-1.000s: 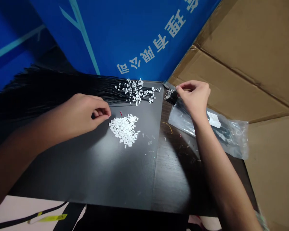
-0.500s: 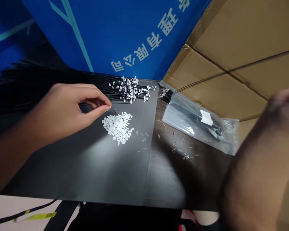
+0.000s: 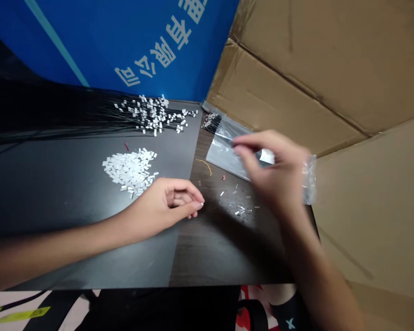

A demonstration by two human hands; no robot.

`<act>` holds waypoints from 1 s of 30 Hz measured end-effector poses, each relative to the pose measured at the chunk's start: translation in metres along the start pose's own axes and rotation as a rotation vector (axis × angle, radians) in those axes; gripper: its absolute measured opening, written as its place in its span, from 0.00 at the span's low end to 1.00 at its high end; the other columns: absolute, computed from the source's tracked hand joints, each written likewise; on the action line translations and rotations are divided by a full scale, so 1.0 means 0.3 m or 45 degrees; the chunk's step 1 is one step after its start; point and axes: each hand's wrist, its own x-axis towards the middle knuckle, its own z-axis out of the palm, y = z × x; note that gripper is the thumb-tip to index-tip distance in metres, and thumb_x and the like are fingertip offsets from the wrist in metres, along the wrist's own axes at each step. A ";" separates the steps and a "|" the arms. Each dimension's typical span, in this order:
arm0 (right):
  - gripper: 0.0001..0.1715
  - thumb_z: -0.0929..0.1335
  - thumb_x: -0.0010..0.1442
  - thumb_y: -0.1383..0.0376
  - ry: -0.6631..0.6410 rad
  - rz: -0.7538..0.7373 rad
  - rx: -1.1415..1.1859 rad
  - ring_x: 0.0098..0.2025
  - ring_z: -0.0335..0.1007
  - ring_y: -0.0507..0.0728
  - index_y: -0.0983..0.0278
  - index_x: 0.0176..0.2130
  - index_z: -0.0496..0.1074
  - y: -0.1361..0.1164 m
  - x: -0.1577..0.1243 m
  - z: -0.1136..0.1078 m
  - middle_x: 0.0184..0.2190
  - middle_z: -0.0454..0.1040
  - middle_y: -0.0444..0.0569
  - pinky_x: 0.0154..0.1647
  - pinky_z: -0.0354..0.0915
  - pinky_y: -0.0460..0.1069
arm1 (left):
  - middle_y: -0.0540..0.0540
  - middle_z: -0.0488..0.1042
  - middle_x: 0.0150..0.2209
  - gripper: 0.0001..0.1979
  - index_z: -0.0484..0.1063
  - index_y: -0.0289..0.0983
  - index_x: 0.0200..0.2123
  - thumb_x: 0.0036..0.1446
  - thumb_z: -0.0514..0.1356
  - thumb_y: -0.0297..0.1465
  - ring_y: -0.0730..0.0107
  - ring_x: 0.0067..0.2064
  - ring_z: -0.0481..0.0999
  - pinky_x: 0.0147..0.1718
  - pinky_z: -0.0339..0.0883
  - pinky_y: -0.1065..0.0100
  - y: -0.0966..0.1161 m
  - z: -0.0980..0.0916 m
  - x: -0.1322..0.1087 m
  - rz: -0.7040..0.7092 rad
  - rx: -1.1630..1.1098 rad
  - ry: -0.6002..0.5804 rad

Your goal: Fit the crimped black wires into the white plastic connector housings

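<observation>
My left hand is closed in a pinch, with the tip of a small white connector showing between thumb and forefinger. It hovers over the table, just right of a pile of loose white connectors. Blurred by motion, my right hand is raised above a clear plastic bag. Its thumb and forefinger are pinched together; what lies between them cannot be made out. Black wires with bare metal ends stick out of the bag's left end.
Behind the pile lie many black wires tipped with white connectors. Small clear tube bits, a yellow wire scrap and a red scrap lie on the wood-grain part. A blue panel and cardboard wall the back and right.
My left hand has moved right, away from the connector pile. My right hand has come back in from the far right to above the bag. The long dark wires stretched across the cardboard no longer show.
</observation>
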 end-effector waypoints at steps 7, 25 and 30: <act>0.13 0.79 0.70 0.72 -0.186 -0.180 0.015 0.41 0.93 0.61 0.56 0.49 0.94 0.196 -0.094 0.234 0.43 0.96 0.49 0.53 0.88 0.58 | 0.44 0.89 0.38 0.03 0.90 0.42 0.38 0.65 0.73 0.32 0.65 0.36 0.88 0.39 0.82 0.67 -0.048 0.003 -0.017 0.200 0.092 0.186; 0.12 0.76 0.73 0.74 -0.126 -0.310 0.062 0.46 0.93 0.60 0.59 0.43 0.90 0.164 -0.154 0.223 0.44 0.93 0.52 0.51 0.86 0.55 | 0.47 0.87 0.32 0.05 0.90 0.40 0.36 0.64 0.72 0.27 0.71 0.30 0.89 0.35 0.83 0.77 -0.048 -0.003 -0.031 0.174 0.018 0.227; 0.09 0.77 0.73 0.73 -0.088 -0.273 0.104 0.42 0.91 0.58 0.59 0.44 0.89 0.135 -0.162 0.211 0.41 0.93 0.49 0.47 0.85 0.53 | 0.48 0.89 0.31 0.03 0.90 0.40 0.37 0.63 0.73 0.28 0.72 0.30 0.91 0.36 0.83 0.81 -0.045 -0.006 -0.023 0.139 -0.024 0.240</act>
